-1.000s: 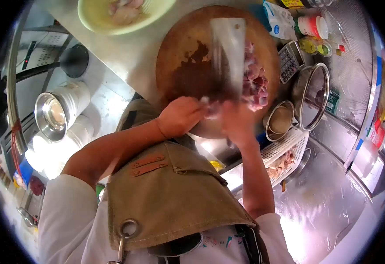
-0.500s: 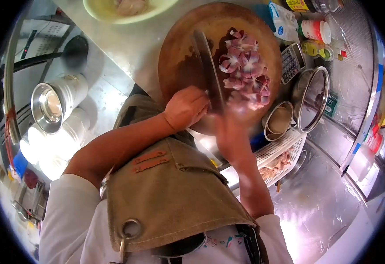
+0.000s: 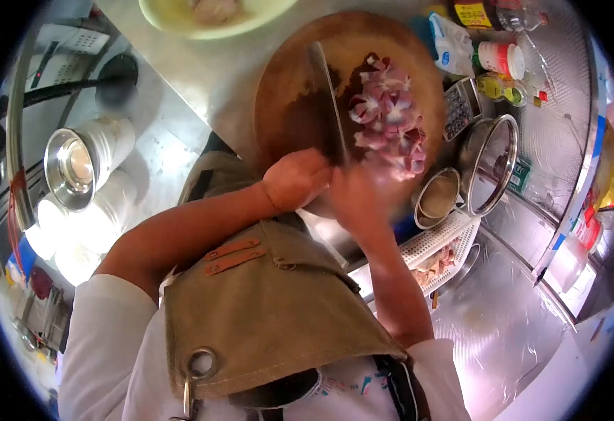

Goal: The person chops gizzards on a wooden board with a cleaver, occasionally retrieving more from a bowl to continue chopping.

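A round wooden chopping board lies in front of me. My right hand, partly blurred, is wrapped round the handle of a large knife; the blade points away from me across the board and shows almost edge-on. Close by on the left, my left hand rests at the near side of the board with its fingers curled beside the base of the blade. Whatever those fingers hold is hidden. To the right of the blade is a pile of reddish-purple pieces of raw meat with whitish parts.
A pale yellow bowl with meat stands beyond the board. On the right are metal bowls, a sieve-like pan, a calculator, a cup and bottles. A white perforated basket holds more meat below.
My right hand has come left, closer to my left hand. The knife blade has turned from showing its side to nearly edge-on. The meat pile stays in place; the view has shifted slightly.
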`<state>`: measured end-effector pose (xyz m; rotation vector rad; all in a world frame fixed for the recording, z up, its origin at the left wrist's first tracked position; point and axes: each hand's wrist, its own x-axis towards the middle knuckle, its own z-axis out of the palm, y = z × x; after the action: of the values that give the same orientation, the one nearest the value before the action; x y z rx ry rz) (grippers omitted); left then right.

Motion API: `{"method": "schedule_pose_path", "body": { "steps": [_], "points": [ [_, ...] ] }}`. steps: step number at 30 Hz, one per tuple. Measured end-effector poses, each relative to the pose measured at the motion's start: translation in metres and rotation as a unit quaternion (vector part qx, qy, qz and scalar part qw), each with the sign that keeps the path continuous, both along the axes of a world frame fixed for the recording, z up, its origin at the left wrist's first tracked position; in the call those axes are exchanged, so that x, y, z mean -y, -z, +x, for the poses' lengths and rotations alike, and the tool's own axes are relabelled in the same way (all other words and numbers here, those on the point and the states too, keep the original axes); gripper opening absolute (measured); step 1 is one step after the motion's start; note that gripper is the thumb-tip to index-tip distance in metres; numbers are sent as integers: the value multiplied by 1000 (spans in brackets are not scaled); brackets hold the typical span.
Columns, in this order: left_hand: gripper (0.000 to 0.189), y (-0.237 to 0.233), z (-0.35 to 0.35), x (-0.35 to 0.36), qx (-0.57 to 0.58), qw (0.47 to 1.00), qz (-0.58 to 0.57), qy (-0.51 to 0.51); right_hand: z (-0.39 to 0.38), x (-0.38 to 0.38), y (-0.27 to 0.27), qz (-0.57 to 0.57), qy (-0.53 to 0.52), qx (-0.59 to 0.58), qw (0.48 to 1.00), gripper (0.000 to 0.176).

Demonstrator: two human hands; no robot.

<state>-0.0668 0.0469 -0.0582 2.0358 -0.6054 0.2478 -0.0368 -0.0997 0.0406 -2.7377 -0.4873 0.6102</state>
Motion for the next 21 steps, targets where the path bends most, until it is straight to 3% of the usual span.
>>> {"method": "schedule_pose_path", "body": {
  "steps": [3,5,7,9,12,14,16,19,21],
  "points": [
    [10,-2,-3,1,27,999,-21,10,3,1,-6,24,26,47,998,30],
    [11,2,-14,-1,66,989,60,117,9,23,11,37,-5,99,994,31],
    [13,-7,-15,-5,73,977,93,178,15,19,-8,130,98,53,985,30],
    [16,-28,-6,3,50,977,73,195,18,16,-54,292,317,-93,898,30],
    [23,-51,31,34,144,967,79,194,-7,49,-74,369,312,-4,875,28],
    [26,-54,40,37,160,956,117,217,-27,60,-87,370,348,-4,861,28],
    [28,-56,40,37,108,942,199,247,-50,70,-90,379,379,-11,844,27],
    [28,-77,33,31,72,921,317,214,-78,78,-80,382,395,-13,835,26],
    [26,-71,31,32,28,931,316,182,-90,80,-72,392,418,-31,819,26]
  ]
}}
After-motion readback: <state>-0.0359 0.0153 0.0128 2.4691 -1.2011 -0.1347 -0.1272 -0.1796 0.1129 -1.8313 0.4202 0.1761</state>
